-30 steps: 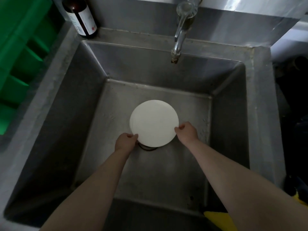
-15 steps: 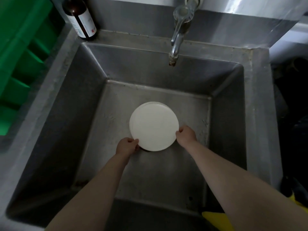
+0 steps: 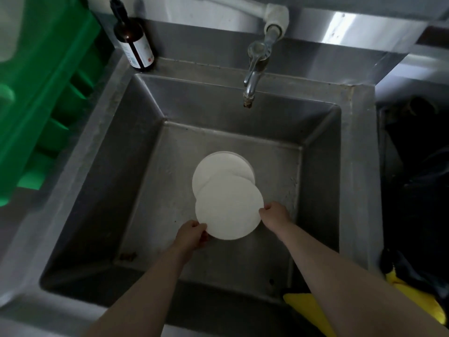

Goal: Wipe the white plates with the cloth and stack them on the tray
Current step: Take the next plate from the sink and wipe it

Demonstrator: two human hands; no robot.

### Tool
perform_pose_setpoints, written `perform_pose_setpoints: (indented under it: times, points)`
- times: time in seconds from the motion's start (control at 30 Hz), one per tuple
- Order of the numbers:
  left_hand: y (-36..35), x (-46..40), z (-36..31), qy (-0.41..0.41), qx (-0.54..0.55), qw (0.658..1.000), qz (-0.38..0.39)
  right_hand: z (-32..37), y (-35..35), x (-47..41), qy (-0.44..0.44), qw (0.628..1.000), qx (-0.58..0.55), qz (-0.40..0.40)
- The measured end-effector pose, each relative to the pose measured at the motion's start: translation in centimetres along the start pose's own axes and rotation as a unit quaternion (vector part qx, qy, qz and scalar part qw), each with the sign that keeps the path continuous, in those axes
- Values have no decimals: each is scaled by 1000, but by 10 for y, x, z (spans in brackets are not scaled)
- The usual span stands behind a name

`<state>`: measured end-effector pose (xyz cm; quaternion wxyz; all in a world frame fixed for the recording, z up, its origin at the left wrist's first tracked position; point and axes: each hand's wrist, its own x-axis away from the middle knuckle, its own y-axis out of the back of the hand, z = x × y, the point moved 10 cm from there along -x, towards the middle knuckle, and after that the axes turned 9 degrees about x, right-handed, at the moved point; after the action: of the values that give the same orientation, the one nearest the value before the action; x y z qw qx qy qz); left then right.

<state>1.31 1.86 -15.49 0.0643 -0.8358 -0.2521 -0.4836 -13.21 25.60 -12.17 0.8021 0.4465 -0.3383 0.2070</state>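
Note:
Down in the steel sink (image 3: 315,181) both my hands hold one white plate (image 3: 229,206) by its rim. My left hand (image 3: 192,233) grips the near-left edge and my right hand (image 3: 275,214) pinches the right edge. That plate is raised and shifted toward me off a stack of white plates (image 3: 220,166), which stays on the sink floor behind it. No cloth or tray is in view.
A tap (image 3: 252,76) hangs over the back of the sink. A brown bottle (image 3: 136,45) stands on the back left corner. Green plastic crates (image 3: 36,93) are on the left. Something yellow (image 3: 308,310) lies at the sink's near right edge.
The top plate has come off the stack and moved toward me with both hands on it, uncovering the plates beneath. The view has also tilted so the sink sits lower in frame.

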Motion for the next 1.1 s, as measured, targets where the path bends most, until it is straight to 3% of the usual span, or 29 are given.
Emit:
perform_pose_setpoints:
  times: [0.37,0.77,0.97,1.1]
  points:
    - [6,70,30,80,62,995,-12,-16,3,57,-3,999,-1,49]
    - [13,130,29,117,192,971,-81,-17,25,113,-26,989,-119,89]
    - [4,157,21,108,273,955,-41,-24,32,142,-44,979,-174,99]
    - [-1,173,1,70,270,960,2,-31,37,160,-47,973,-204,96]
